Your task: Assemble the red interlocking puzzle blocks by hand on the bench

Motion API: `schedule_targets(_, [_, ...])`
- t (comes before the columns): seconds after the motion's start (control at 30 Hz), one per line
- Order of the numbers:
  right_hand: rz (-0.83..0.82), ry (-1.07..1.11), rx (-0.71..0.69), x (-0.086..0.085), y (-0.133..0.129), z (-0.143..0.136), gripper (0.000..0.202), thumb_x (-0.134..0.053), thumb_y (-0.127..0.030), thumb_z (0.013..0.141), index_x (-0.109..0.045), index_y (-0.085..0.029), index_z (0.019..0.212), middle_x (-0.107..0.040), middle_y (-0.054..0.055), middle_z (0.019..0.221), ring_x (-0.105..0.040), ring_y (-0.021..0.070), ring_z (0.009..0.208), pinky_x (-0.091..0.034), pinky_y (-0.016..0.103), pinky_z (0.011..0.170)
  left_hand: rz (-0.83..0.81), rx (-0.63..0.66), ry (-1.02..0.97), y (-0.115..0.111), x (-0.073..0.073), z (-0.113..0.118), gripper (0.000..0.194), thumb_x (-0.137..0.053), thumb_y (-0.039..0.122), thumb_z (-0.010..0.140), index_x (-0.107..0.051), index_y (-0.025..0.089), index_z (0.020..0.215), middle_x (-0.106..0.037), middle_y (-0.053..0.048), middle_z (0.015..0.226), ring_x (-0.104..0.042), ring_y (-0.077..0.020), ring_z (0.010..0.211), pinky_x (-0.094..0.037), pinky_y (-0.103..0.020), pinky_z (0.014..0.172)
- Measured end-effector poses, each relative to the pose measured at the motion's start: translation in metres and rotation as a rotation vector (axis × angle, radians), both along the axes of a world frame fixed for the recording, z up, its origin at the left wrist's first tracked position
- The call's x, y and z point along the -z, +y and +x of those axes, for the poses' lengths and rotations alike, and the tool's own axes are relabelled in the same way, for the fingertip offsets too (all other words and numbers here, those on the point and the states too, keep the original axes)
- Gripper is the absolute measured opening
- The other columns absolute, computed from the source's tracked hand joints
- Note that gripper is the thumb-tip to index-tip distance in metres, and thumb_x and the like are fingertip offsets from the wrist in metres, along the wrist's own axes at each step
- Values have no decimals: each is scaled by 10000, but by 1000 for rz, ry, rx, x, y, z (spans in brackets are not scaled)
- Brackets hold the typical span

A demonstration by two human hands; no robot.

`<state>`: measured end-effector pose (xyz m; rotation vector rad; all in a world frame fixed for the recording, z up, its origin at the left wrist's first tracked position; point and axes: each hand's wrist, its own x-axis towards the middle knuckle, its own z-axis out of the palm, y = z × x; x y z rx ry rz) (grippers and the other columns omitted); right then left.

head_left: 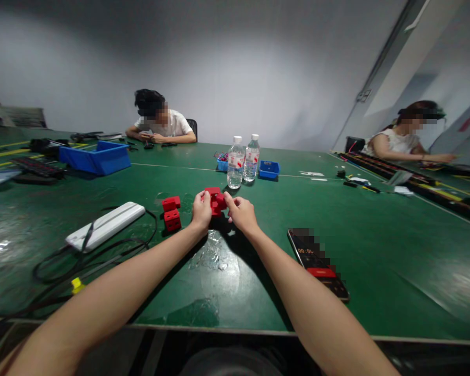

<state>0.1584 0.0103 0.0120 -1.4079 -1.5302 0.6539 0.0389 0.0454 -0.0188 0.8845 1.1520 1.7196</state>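
Note:
Red blocks (215, 200) are held between my two hands, just above the green table (258, 209). My left hand (202, 210) grips their left side, thumb up. From the right, my right hand (239, 211) pinches a red piece between thumb and fingers. How the pieces join is partly covered by my fingers. To the left of my left hand, more red blocks (172, 220) rest on the table, a smaller one touching the back of a cube with holes. Clear plastic film (215, 253) lies in front of my hands.
Two water bottles (235, 166) and small blue bins (269, 169) stand behind my hands. At left are a white power strip (105, 225), black cables and a large blue bin (97, 157). A phone (317, 263) lies at right. Two people sit across and at far right.

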Motion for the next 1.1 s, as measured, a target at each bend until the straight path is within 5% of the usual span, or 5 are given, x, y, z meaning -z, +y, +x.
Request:
schedule_targets(0.17, [-125, -17, 1, 1, 3, 4, 661, -279, -650, 871, -545, -173, 498, -545, 49, 428, -566, 146, 398, -405, 228, 465, 91, 22, 94, -6, 2, 6, 298, -494, 341, 894, -488, 160, 1131, -643, -82, 922, -634, -153, 761, -497, -242, 620])
schedule_targets(0.37, [-173, -28, 6, 1, 4, 7, 734, -173, -667, 880, -554, -177, 487, -581, 81, 459, -569, 162, 398, -426, 251, 473, 244, -17, 257, -9, 1, 4, 370, -518, 428, 873, -505, 177, 1144, -625, -86, 995, -622, -167, 844, -509, -266, 688])
schedule_targets(0.67, [38, -196, 56, 3, 7, 8, 659, -258, -622, 902, -513, -208, 458, -506, 33, 414, -548, 155, 465, -331, 243, 510, 151, -14, 46, -18, -5, 9, 330, -590, 376, 833, -537, 202, 1107, -634, -85, 984, -624, -175, 849, -506, -247, 684])
schedule_targets(0.9, [147, -221, 177, 2, 6, 7, 553, -398, -585, 876, -556, -189, 524, -571, 16, 529, -445, 117, 487, -261, 242, 512, 172, -116, 78, -11, -2, 5, 332, -529, 398, 868, -497, 213, 1142, -627, -59, 929, -618, -147, 786, -491, -232, 678])
schedule_targets(1.1, [149, -211, 99, 5, 8, 9, 534, -399, -559, 886, -562, -185, 541, -551, 2, 521, -422, 112, 486, -257, 240, 521, 145, -88, 66, -7, -1, 3, 290, -531, 385, 867, -507, 196, 1086, -626, -58, 886, -618, -150, 763, -488, -231, 645])
